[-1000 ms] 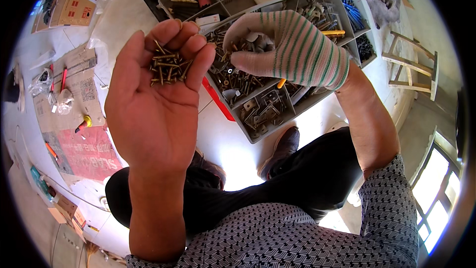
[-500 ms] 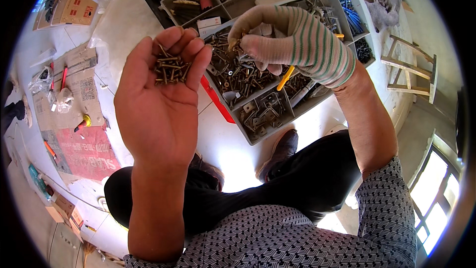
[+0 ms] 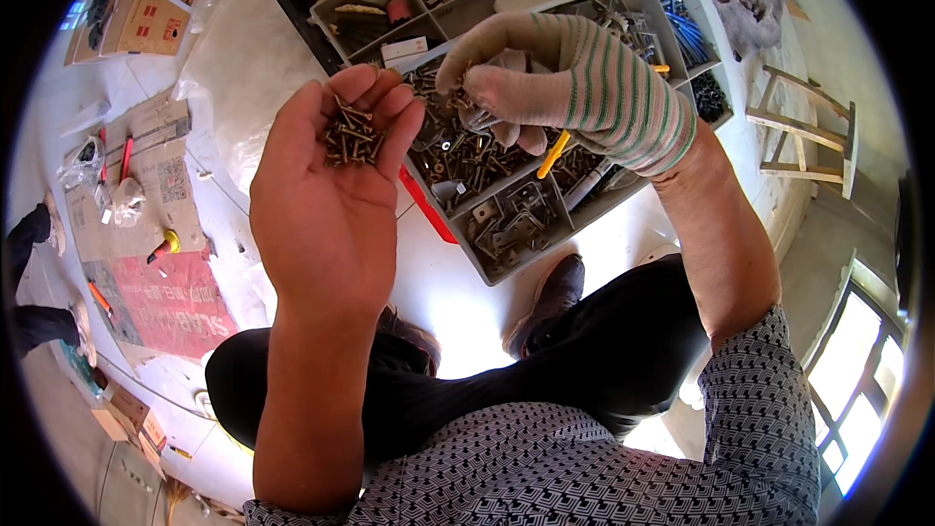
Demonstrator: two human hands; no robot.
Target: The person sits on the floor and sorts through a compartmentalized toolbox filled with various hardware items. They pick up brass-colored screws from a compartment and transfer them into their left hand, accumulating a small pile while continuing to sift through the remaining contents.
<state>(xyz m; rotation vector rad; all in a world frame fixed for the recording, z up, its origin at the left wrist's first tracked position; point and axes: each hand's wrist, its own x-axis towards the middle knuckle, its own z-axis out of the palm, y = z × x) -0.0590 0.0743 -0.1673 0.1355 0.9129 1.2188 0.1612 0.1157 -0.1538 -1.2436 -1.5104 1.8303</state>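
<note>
My left hand (image 3: 326,195) is bare, palm up and cupped around a small heap of brass-coloured screws (image 3: 353,139). On my right hand (image 3: 584,88) is a pale knitted glove with green stripes. Its fingers and thumb curl together over the screw compartment; what lies between the fingertips is too small and shaded to make out. Below both hands sits a grey divided organizer tray (image 3: 490,275), with many loose screws (image 3: 477,164) in its middle compartment. Metal brackets (image 3: 521,224) lie in the nearer one. A yellow stick-like piece (image 3: 553,154) slants beneath the glove.
Blue fasteners (image 3: 685,27) fill the tray's far right. A wooden stool (image 3: 804,131) stands at right. On the left floor lie flattened cardboard (image 3: 146,234) and a yellow-and-black tool (image 3: 166,245). Cartons (image 3: 156,10) stand behind. Another person's legs (image 3: 44,326) show at the left edge.
My left hand has moved right with its screws, closer to the glove. My right hand has shifted slightly left. The other person's legs have come further into view.
</note>
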